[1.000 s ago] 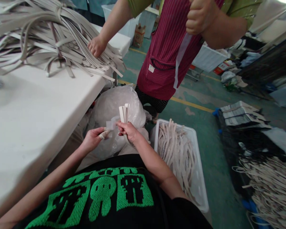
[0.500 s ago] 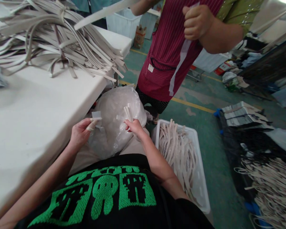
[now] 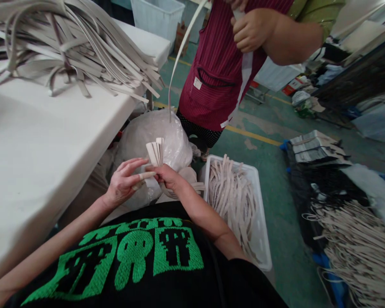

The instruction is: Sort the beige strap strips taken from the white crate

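My right hand (image 3: 168,176) is closed around a small bundle of flat pale strips (image 3: 155,152), whose ends fan out above the fist. Close beside it on the left, my left hand (image 3: 123,179) has its fingers stretched out towards the bundle, with a pale wrap on one finger. Whether its fingertips touch the strips I cannot tell. Something whitish and translucent shows just below the two hands, its kind unclear. Behind them stands a large clear plastic bag (image 3: 144,128).
On the white table (image 3: 93,119) at left lies a heap of pale strips (image 3: 83,51). A white crate (image 3: 263,226) at right holds more strips. Another person in a maroon apron (image 3: 208,81) stands opposite, holding a long strip and white tape. Strip bundles (image 3: 359,244) lie far right.
My left hand has moved right to the bundle, its pinch on a translucent tape piece opened out. My right hand has shifted slightly left and down. The other person's long strip now hangs down.
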`<state>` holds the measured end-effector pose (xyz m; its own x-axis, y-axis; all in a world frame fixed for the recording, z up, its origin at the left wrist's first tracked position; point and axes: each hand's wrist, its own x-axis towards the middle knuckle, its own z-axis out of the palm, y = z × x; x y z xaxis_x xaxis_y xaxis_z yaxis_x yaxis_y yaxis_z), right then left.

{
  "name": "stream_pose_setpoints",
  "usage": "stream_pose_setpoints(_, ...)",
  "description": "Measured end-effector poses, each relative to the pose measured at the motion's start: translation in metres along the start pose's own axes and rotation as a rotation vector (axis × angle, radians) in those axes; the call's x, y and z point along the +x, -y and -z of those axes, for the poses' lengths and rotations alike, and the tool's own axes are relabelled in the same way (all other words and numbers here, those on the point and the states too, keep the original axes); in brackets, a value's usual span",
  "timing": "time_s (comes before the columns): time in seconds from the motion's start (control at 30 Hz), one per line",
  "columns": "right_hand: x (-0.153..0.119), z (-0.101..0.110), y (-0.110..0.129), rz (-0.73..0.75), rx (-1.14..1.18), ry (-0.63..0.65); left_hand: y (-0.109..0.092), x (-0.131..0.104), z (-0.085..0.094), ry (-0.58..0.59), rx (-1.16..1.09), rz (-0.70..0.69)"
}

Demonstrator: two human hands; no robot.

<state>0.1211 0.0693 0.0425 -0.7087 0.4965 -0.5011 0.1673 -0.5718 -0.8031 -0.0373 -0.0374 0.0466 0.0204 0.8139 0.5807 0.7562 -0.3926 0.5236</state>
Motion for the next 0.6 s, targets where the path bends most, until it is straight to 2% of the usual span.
stream_pose_setpoints(0.03, -0.001, 0.0, 0.002, 0.028, -0.007, -0.041, -0.003, -0.002, 0.0, -0.017, -0.04, 0.105)
stream_pose_setpoints(0.1, -0.003, 0.001, 0.007, 0.087, -0.039, -0.109, -0.008, -0.005, 0.002, -0.026, -0.183, 0.404)
stream_pose_setpoints(0.17, -0.004, 0.003, 0.011, 0.136, -0.086, -0.15, -0.011, -0.004, 0.003, 0.04, -0.369, 0.695)
stream_pose_setpoints(0.2, -0.004, 0.003, 0.012, 0.155, -0.105, -0.155, -0.011, -0.003, 0.003, 0.112, -0.457, 0.794)
stream_pose_setpoints(0.3, -0.002, 0.004, 0.011, 0.193, -0.149, -0.147, -0.011, 0.0, -0.003, 0.35, -0.615, 0.915)
stream_pose_setpoints(0.4, 0.001, 0.004, 0.007, 0.229, -0.187, -0.158, -0.008, -0.002, -0.012, 0.458, -0.653, 0.97)
stream_pose_setpoints(0.5, 0.0, 0.008, 0.002, 0.21, -0.206, -0.173, -0.003, -0.004, -0.018, 0.458, -0.673, 1.044)
stream_pose_setpoints(0.53, -0.001, 0.01, 0.0, 0.195, -0.207, -0.169, -0.002, -0.004, -0.019, 0.427, -0.703, 1.08)
stream_pose_setpoints(0.6, -0.006, 0.015, -0.006, 0.163, -0.207, -0.129, 0.001, -0.002, -0.02, 0.283, -0.82, 1.178)
